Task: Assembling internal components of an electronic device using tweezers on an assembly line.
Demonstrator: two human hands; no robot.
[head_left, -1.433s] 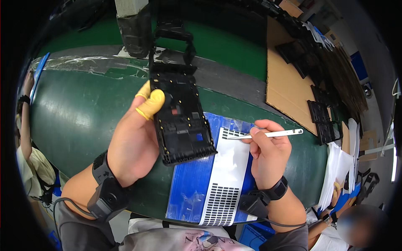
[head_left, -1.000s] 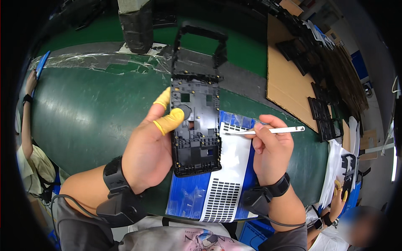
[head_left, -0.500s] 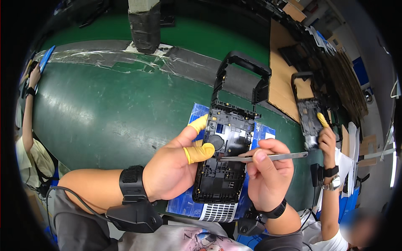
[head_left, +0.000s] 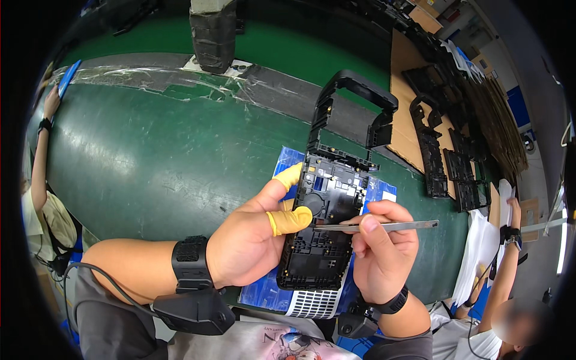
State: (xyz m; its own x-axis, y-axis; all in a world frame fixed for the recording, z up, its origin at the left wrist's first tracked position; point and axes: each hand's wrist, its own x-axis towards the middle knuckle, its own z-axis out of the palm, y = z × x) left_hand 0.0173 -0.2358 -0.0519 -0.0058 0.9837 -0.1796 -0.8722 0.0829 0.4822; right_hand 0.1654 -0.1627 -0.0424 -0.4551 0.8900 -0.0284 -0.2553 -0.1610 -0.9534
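Observation:
A black plastic housing (head_left: 327, 198) with an open handle frame at its far end is tilted up in front of me. My left hand (head_left: 246, 243), with yellow finger cots on thumb and finger, grips its left edge; the thumb presses on the housing's face. In my right hand (head_left: 387, 252) a pair of metal tweezers (head_left: 402, 225) is pinched, pointing left. Their tips reach the middle of the housing, close to my left thumb; whether they hold a small part I cannot make out. Beneath the housing lies a blue sheet (head_left: 264, 288) with a white gridded label sheet (head_left: 313, 303).
The green table (head_left: 150, 150) spreads left and ahead. A tape-wrapped post (head_left: 213, 42) stands at the back. More black housings (head_left: 432, 150) lie on cardboard (head_left: 403, 129) at the right. One co-worker's arm (head_left: 510, 264) is by white sheets (head_left: 474, 252); another person (head_left: 41, 162) is at far left.
My hands, the housing and the tweezers have barely shifted. The co-worker's hand at right has left the black housing there, which now lies on the pile, and moved toward the white sheets.

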